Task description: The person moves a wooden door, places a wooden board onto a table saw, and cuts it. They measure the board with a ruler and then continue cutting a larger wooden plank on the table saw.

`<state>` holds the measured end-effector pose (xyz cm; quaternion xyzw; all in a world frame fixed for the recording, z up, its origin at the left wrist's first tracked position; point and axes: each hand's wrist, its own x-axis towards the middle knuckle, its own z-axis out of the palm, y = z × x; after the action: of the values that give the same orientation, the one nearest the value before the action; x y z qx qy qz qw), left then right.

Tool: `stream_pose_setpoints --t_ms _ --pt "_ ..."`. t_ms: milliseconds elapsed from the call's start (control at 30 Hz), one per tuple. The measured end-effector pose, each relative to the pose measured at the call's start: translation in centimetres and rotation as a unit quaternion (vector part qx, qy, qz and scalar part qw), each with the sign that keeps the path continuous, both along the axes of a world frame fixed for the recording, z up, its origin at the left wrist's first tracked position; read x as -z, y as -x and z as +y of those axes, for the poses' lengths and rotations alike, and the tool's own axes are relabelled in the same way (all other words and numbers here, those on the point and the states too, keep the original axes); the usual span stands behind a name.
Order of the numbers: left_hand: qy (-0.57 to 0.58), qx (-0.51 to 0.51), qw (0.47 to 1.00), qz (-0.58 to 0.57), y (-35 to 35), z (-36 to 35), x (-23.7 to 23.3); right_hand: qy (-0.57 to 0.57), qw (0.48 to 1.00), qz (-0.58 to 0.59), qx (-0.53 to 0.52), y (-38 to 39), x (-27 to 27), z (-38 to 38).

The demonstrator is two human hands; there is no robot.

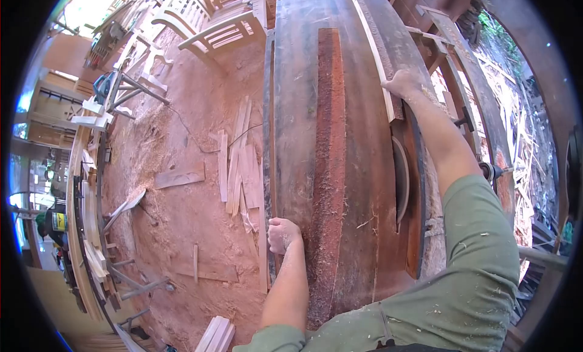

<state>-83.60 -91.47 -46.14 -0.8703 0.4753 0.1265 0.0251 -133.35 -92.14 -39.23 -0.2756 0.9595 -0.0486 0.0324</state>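
- The right hand (404,84) is stretched far out along the right side of the counter (297,109). Its fingers are folded down over a pale strip (378,54) of wood and grip it close to its near end.
- The pale strip is long and thin. It runs away from the person along the counter's right side, slanting slightly leftward toward the far end.
- The left hand (282,233) is closed over the counter's left edge, with the knuckles up and the fingers wrapped around the rim. It holds nothing else.
- One saw blade (401,179) rises as a curved arc from a slot in the counter. It sits just nearer than the strip's end and directly under the right forearm, between the person and the right hand.
- A rough red band (329,170) coated with sawdust runs lengthwise down the middle of the counter, between the two hands.
- The floor (182,236) left of the counter is thick with sawdust. A cluster of offcuts (240,170) lies just beside the counter's edge, and one short board (179,178) lies apart from them.
- A small stack of slats (217,335) sits near the bottom edge of the view.
- White chairs (209,24) stand beyond the offcuts; there seem to be two, though the warped edge of the view makes the count uncertain.
- A heap of scrap wood (523,127) lies to the right of the counter.
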Motion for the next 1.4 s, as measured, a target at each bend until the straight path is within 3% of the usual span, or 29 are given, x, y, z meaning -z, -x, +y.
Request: stream_pose_setpoints --t_ms 33,167,267,333,400,433,467,500,567,600,667,767,800,967,1000,1100,1200,1233,1267,1300,1333,1400 --pt "0.001 0.002 1.000 -0.001 0.1 0.2 -0.2 -0.010 0.998 -0.060 -0.006 0.1 0.1 0.1" --pt "0.027 0.004 0.999 -0.023 -0.1 0.1 0.8 0.035 0.998 -0.038 -0.036 -0.1 -0.3 0.1" --pt "0.037 -0.007 0.999 -0.008 0.1 -0.1 1.6 0.094 0.993 0.058 -0.039 0.9 -1.2 -0.9" --pt "0.040 -0.004 0.999 -0.024 -0.3 0.0 2.2 0.158 0.987 -0.028 -0.028 2.0 -1.5 -0.5" --pt "0.039 -0.002 0.999 -0.018 -0.2 0.2 1.9 0.144 0.980 -0.050 -0.128 7.5 -0.8 -2.8" --pt "0.047 -0.003 0.999 -0.014 -0.1 0.1 1.7 0.226 0.956 -0.187 -0.015 0.3 -9.4 -2.3" --pt "0.043 -0.004 0.999 -0.010 -0.1 0.1 1.5 0.357 0.857 -0.369 0.035 4.2 -6.4 -3.9" --pt "0.051 0.000 0.999 -0.008 -0.1 0.2 1.4 0.442 0.734 -0.514 0.029 -0.5 -11.3 -3.1" --pt "0.054 -0.004 0.998 0.008 -0.1 0.1 1.5 0.528 0.665 -0.520 0.093 -8.3 -18.2 -1.0" --pt "0.053 -0.006 0.998 0.013 -0.1 0.1 1.4 0.526 0.671 -0.514 0.094 -9.8 -19.5 0.4" --pt "0.050 -0.007 0.999 0.019 -0.3 0.0 1.0 0.598 0.560 -0.572 0.050 -12.0 -21.2 2.7" --pt "0.056 0.000 0.998 0.040 -0.5 0.2 1.3 0.577 0.549 -0.604 0.033 -13.9 -22.5 6.7" --pt "0.060 -0.003 0.997 0.044 -0.6 0.1 1.6 0.607 0.516 -0.601 0.054 -16.1 -22.9 7.8" --pt "0.032 0.017 0.996 0.081 -0.6 0.4 -0.7 0.644 0.509 -0.561 0.103 -25.3 -24.2 11.6" --pt "0.027 0.032 0.995 0.086 -0.7 0.5 -0.9 0.615 0.475 -0.628 0.020 -26.8 -24.6 12.6" --pt "0.013 0.061 0.990 0.130 -1.5 1.0 -2.0 0.657 0.450 -0.595 0.109 -32.0 -24.5 14.8" --pt "0.008 0.147 0.971 0.189 -4.5 1.2 -1.5 0.665 0.430 -0.608 0.053 -35.5 -24.2 16.5" --pt "0.010 0.155 0.907 0.391 -6.3 0.3 1.3 0.672 0.426 -0.603 0.056 -36.6 -24.6 16.9" --pt "0.007 0.157 0.805 0.572 -8.5 -0.5 4.7 0.663 0.446 -0.598 0.063 -37.9 -24.9 17.5" --pt "-0.098 0.041 0.634 0.766 -11.5 -1.2 8.5 0.651 0.467 -0.595 0.067 -38.9 -25.3 18.0" --pt "-0.097 0.022 0.711 0.696 -15.3 -0.3 6.6 0.647 0.469 -0.598 0.057 -39.6 -25.4 18.4" --pt "-0.050 0.026 0.694 0.718 -21.9 -0.4 13.3 0.657 0.454 -0.596 0.082 -42.2 -26.6 19.0"
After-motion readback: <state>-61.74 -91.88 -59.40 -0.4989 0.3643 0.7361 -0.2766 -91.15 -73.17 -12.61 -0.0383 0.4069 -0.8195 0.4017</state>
